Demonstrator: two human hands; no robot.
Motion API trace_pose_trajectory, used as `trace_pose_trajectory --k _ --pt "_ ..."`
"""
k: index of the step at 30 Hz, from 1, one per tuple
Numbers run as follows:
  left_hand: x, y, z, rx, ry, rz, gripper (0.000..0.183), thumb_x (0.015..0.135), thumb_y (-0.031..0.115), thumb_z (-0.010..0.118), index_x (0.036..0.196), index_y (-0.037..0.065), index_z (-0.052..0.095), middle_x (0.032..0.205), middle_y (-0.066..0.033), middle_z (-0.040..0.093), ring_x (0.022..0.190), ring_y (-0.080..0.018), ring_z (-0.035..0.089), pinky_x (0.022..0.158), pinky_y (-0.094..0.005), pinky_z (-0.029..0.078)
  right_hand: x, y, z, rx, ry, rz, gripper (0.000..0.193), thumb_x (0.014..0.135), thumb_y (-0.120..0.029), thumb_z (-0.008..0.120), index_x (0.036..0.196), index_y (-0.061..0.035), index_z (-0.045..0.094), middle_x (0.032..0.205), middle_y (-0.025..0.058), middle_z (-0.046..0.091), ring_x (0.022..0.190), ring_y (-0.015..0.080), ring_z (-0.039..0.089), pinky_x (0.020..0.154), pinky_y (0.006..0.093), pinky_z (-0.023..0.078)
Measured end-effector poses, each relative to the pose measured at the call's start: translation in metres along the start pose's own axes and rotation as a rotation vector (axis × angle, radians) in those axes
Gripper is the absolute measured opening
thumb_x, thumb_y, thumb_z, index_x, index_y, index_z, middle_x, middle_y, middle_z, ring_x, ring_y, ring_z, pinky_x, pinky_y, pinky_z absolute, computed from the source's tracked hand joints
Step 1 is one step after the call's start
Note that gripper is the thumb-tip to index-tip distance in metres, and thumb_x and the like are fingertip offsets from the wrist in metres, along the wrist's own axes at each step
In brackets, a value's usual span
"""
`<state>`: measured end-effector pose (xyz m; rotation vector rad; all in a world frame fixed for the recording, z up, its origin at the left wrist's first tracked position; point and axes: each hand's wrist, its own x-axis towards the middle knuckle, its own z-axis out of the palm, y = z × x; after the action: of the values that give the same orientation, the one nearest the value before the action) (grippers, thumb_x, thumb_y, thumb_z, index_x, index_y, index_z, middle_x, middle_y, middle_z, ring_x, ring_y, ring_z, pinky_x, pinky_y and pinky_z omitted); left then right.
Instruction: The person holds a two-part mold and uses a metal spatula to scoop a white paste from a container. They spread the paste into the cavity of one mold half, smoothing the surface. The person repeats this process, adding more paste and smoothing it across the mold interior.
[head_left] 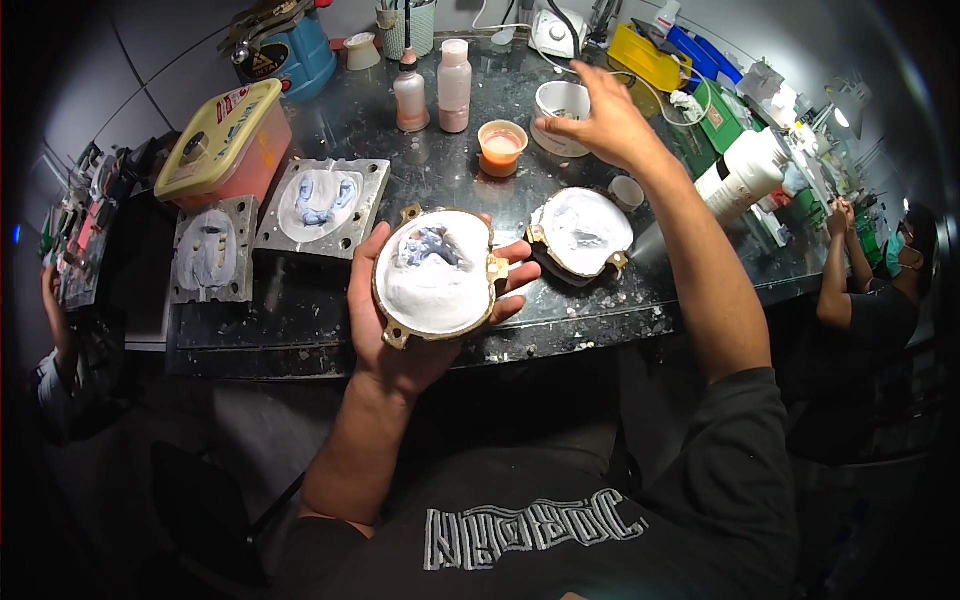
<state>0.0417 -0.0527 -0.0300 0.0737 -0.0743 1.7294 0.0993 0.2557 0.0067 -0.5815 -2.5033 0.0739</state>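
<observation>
The left hand (pixel 405 320) is held palm up just in front of the bench's (pixel 330 320) front edge. Its fingers are spread and curled under a round brass mould half (pixel 435 275) filled with white plaster. A bluish cast sits in the upper part of the plaster. The thumb rests along the mould's left rim; the fingertips show past its right rim.

The right hand (pixel 600 125) is raised over the back part of the bench, fingers open and spread, gripping nothing. It is nearest to a white cup (pixel 562 105) and is just beside a small orange cup (pixel 502 147) holding pink material.

A second round mould half (pixel 582 233), also plaster-filled, lies on the bench to the right of the held one, near the front edge. Two square grey moulds (pixel 322 205) (pixel 213 250) with white fillings lie toward the left edge. Behind them stands a pink tub with a yellow lid (pixel 225 140). Two pink bottles (pixel 432 90) stand toward the back edge. A white squeeze bottle (pixel 745 175) lies toward the right edge.

Another person (pixel 880 290) works at the far right.
</observation>
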Motion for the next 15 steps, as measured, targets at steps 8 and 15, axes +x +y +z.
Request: trace_pose_trajectory --k 8,15 --pt "-0.002 0.000 -0.001 0.007 0.004 0.003 0.081 0.098 0.054 0.034 0.146 -0.010 0.021 0.144 -0.0455 0.021 0.135 -0.0601 0.025 0.104 -0.0688 0.035 -0.025 -0.065 0.014 0.254 -0.155 -0.104 0.084 0.074 -0.042 0.081 0.138 -0.0009 0.045 0.117 0.0228 0.063 0.108 0.0370 0.062 0.091 0.0410 0.051" --pt "0.000 0.000 -0.001 0.029 0.020 0.008 0.080 0.097 0.054 0.033 0.145 -0.010 0.025 0.143 -0.0444 0.025 0.133 -0.0599 0.029 0.103 -0.0680 0.038 -0.033 -0.080 -0.012 0.479 -0.259 -0.086 0.071 0.075 -0.009 0.079 0.137 -0.0133 0.045 0.117 0.0153 0.066 0.107 0.0308 0.064 0.093 0.0391 0.052"
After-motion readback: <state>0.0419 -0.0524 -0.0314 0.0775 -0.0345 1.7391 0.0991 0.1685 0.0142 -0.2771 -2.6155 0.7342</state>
